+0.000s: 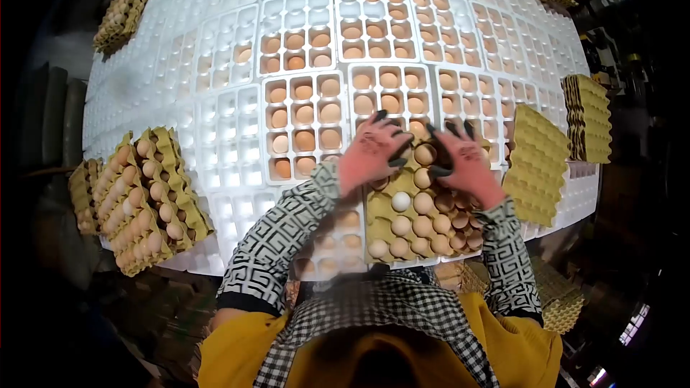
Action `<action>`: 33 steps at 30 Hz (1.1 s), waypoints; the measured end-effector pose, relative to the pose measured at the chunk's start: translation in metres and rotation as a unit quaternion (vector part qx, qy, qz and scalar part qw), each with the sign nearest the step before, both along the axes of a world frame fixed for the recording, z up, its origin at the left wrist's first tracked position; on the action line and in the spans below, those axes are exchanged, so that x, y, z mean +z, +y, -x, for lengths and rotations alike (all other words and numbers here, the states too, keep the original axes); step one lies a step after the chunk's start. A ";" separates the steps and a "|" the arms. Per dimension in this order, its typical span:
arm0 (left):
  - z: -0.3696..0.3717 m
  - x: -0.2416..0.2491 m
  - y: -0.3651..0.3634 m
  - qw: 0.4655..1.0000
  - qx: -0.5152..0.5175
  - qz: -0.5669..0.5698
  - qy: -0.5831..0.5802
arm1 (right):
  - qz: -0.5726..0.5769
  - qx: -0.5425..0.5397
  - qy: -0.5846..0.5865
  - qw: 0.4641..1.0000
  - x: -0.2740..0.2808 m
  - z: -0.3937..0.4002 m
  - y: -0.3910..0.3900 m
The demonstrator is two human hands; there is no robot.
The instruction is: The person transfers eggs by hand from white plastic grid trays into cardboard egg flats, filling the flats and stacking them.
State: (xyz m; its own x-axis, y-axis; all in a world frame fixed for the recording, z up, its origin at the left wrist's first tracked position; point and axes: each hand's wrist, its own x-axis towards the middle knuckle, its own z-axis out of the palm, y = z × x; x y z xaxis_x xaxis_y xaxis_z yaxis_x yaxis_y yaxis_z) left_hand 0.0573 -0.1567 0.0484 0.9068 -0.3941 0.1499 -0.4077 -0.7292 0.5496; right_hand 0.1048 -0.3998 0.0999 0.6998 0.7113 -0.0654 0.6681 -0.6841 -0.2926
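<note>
My left hand [374, 151], in a pink glove with dark fingertips, reaches over the near edge of a white foam egg tray [349, 100]. Its fingers are apart, and its thumb is beside the eggs of a yellowish pulp tray [381, 208]. Across from it, my right hand [467, 165], gloved alike, has its fingers spread above the same pulp tray's far right part. Brown eggs [425, 154] sit between the two hands. A whiter egg [401, 201] lies nearer to me. Whether anything is under the palms is hidden.
More foam trays cover the table, several holding brown eggs [303, 114]. Stacked pulp trays full of eggs [136, 201] stand at the left. Pulp trays without visible eggs [537, 165] lie at the right, beside another stack [588, 118]. Further egg-filled pulp trays [123, 14] are at the far left.
</note>
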 end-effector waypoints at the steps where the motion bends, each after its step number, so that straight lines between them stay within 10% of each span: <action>1: 0.010 0.018 0.007 0.991 0.067 0.110 0.047 | -0.038 0.016 0.006 0.999 -0.024 0.002 -0.001; 4: 0.032 0.035 0.044 0.747 0.164 0.573 0.294 | -0.154 0.016 0.071 0.985 -0.018 -0.004 -0.002; 7: 0.048 0.048 0.036 0.974 0.103 0.124 0.161 | -0.540 -0.182 0.397 0.720 0.014 0.009 -0.036; 11: 0.054 0.060 -0.008 0.950 0.055 -0.213 0.221 | -0.230 -0.177 0.130 0.948 0.038 -0.006 -0.052; 14: 0.063 0.053 0.007 0.976 0.122 0.069 0.169 | 0.158 -0.023 0.019 0.987 -0.014 -0.016 -0.025; 16: 0.066 0.081 0.011 0.791 0.164 0.434 0.398 | 0.124 0.014 -0.001 0.992 -0.017 -0.020 -0.021; 19: 0.063 0.087 -0.004 0.670 0.114 0.615 0.400 | -0.097 -0.050 0.093 0.990 -0.004 -0.024 -0.045; 22: 0.032 0.064 -0.028 0.845 0.061 0.415 0.332 | -0.491 -0.194 0.496 0.689 0.037 -0.005 -0.077; 24: 0.019 0.068 -0.053 0.985 0.037 0.046 0.164 | -0.514 -0.153 0.536 0.652 0.040 -0.005 -0.085; 27: 0.015 0.042 -0.089 0.953 -0.019 -0.277 0.117 | -0.108 0.011 0.101 0.989 0.007 0.002 -0.072; 28: 0.013 0.031 -0.101 0.928 -0.044 -0.355 0.106 | 0.044 0.004 -0.083 0.996 0.009 0.023 -0.058; 30: 0.017 0.004 -0.110 0.930 -0.006 -0.368 -0.008 | 0.184 0.032 -0.104 0.977 -0.031 0.028 -0.043; 33: 0.022 0.055 -0.071 0.971 0.006 -0.194 0.141 | 0.156 0.049 0.001 0.987 0.012 0.024 -0.032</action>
State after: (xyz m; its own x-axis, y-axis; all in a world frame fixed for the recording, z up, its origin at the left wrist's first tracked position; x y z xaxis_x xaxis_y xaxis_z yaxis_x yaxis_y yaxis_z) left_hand 0.0350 -0.2281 0.1038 0.8947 -0.3608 -0.2633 -0.2715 -0.9074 0.3208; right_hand 0.0805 -0.4322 0.1121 0.6279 0.7209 -0.2934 0.7354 -0.6729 -0.0797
